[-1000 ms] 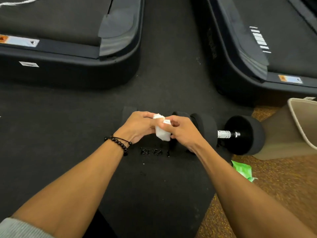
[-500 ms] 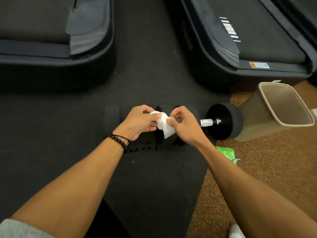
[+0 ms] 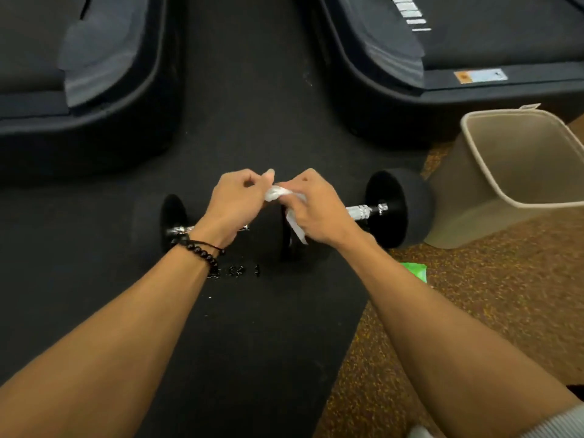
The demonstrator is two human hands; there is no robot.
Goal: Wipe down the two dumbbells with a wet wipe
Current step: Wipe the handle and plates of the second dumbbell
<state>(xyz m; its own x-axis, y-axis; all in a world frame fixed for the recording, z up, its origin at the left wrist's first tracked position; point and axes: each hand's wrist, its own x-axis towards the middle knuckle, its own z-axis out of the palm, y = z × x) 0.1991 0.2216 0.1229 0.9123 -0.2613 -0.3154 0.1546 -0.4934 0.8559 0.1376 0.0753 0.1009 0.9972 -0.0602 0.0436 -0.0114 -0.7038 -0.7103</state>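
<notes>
Head view: both hands pinch a crumpled white wet wipe (image 3: 278,194).
Left hand (image 3: 235,203) and right hand (image 3: 319,210) hold it above two black, chrome-handled dumbbells (image 3: 396,208) on the floor just beneath.

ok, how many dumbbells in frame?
2, end to end on the black mat: left dumbbell behind the left hand, right dumbbell beside the beige bin. Their inner ends are hidden by the hands.
</notes>
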